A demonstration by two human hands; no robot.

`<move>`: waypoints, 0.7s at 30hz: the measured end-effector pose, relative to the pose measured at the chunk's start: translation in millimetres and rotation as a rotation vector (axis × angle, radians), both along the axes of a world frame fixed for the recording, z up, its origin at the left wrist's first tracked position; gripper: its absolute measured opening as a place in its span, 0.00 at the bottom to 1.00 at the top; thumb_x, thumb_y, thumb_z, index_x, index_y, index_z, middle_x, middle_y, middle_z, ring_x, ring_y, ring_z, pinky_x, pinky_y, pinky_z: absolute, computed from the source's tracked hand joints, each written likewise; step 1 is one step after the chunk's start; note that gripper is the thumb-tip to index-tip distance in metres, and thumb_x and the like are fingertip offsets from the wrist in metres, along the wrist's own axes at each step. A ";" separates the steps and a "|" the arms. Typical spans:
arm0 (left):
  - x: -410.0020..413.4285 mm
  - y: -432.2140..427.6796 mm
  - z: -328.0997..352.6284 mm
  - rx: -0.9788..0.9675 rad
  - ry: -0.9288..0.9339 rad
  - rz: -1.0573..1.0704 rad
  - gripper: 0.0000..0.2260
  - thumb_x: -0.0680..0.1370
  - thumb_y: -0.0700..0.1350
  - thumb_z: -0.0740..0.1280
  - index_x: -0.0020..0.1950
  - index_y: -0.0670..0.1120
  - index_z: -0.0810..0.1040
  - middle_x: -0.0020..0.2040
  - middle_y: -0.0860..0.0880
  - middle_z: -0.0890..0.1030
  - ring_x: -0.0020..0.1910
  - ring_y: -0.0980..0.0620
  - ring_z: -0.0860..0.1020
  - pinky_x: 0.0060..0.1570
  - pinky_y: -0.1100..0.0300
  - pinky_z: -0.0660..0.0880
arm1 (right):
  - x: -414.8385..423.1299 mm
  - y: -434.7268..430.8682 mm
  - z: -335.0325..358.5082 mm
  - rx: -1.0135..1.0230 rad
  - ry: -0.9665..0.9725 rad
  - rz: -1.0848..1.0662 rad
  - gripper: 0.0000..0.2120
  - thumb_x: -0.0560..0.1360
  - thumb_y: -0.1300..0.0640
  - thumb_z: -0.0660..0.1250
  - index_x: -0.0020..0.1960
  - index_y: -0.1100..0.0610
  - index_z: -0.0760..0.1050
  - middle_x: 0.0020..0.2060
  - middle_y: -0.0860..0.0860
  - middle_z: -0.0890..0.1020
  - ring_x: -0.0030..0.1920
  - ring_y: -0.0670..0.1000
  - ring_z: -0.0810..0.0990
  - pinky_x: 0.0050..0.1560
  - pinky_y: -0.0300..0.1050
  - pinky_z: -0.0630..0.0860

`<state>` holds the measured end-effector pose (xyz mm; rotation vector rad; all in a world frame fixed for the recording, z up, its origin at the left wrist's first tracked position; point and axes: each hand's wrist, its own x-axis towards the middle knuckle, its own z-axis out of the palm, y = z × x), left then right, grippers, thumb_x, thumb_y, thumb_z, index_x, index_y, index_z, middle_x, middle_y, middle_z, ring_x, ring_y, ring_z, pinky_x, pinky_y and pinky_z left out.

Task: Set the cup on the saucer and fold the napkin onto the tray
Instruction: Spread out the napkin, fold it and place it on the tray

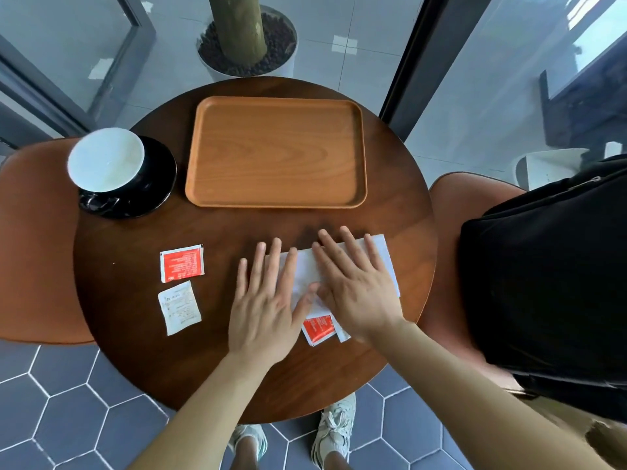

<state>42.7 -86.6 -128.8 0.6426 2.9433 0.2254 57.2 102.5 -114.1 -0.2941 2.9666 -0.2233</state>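
Observation:
A white napkin (381,253) lies flat on the round dark wooden table (135,334), near its right front. Both hands press on it with fingers spread: my left hand (268,300) covers its left part, my right hand (356,283) its middle. The black cup (107,162), white inside, stands on the black saucer (163,178) at the table's left rear. An orange-brown wooden tray (276,150) with nothing in it sits at the rear centre, beyond the napkin.
A red sachet (182,262) and a white sachet (179,307) lie left of my hands; another red sachet (319,329) peeks out under the napkin's near edge. Orange chairs flank the table; a black bag (549,283) rests on the right one. A planter (247,39) stands behind.

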 end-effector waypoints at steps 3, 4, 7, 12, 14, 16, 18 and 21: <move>-2.0 -3.9 -10.9 -0.035 0.001 0.014 0.33 0.82 0.66 0.48 0.82 0.50 0.47 0.82 0.43 0.51 0.81 0.43 0.49 0.78 0.41 0.53 | 0.4 14.2 -10.6 0.062 -0.029 -0.029 0.34 0.83 0.34 0.42 0.82 0.53 0.49 0.82 0.50 0.50 0.81 0.55 0.41 0.80 0.59 0.44; -1.7 -4.4 -13.4 -0.045 0.002 0.017 0.34 0.82 0.66 0.48 0.82 0.50 0.47 0.82 0.43 0.50 0.81 0.43 0.49 0.78 0.41 0.52 | 2.7 20.6 -13.4 0.085 -0.033 -0.046 0.36 0.83 0.33 0.41 0.82 0.55 0.47 0.82 0.51 0.49 0.81 0.55 0.41 0.80 0.59 0.45; 2.3 -4.7 -18.2 -0.052 0.015 0.012 0.34 0.81 0.66 0.49 0.82 0.50 0.46 0.83 0.44 0.50 0.81 0.44 0.48 0.78 0.41 0.52 | 13.1 36.2 -17.8 0.111 -0.059 -0.116 0.38 0.82 0.32 0.40 0.82 0.56 0.44 0.82 0.51 0.45 0.81 0.55 0.39 0.80 0.59 0.48; -0.5 -1.1 -15.2 -0.059 0.012 0.017 0.34 0.81 0.67 0.49 0.82 0.50 0.47 0.82 0.44 0.51 0.81 0.43 0.49 0.78 0.41 0.52 | 12.1 40.7 -19.2 0.092 -0.047 -0.136 0.38 0.82 0.32 0.40 0.82 0.55 0.42 0.82 0.50 0.43 0.81 0.55 0.37 0.80 0.58 0.44; -0.4 0.2 -16.3 -0.052 0.015 0.021 0.35 0.81 0.67 0.49 0.82 0.50 0.48 0.82 0.44 0.52 0.81 0.43 0.49 0.77 0.40 0.53 | 12.7 41.4 -20.8 0.088 -0.031 -0.140 0.38 0.82 0.32 0.41 0.82 0.55 0.43 0.82 0.50 0.44 0.81 0.55 0.38 0.79 0.57 0.43; -2.2 1.1 -16.8 -0.054 0.011 0.030 0.34 0.81 0.67 0.48 0.82 0.50 0.48 0.82 0.43 0.52 0.81 0.43 0.50 0.77 0.40 0.52 | 11.9 42.8 -23.4 0.087 -0.015 -0.144 0.38 0.82 0.32 0.42 0.82 0.54 0.43 0.82 0.50 0.44 0.81 0.55 0.38 0.79 0.57 0.42; -3.9 2.1 -13.8 -0.061 -0.009 0.029 0.34 0.81 0.67 0.47 0.82 0.50 0.48 0.82 0.44 0.52 0.81 0.43 0.49 0.78 0.41 0.51 | 11.5 43.6 -24.1 0.096 -0.017 -0.143 0.38 0.82 0.32 0.42 0.82 0.54 0.43 0.82 0.50 0.43 0.81 0.54 0.37 0.79 0.57 0.42; -3.9 3.7 -5.0 -0.053 -0.057 0.032 0.34 0.81 0.67 0.48 0.82 0.50 0.48 0.82 0.44 0.50 0.81 0.43 0.48 0.78 0.42 0.50 | 11.8 45.3 -24.0 0.093 -0.036 -0.134 0.37 0.82 0.32 0.41 0.82 0.54 0.42 0.82 0.49 0.43 0.80 0.54 0.36 0.79 0.56 0.40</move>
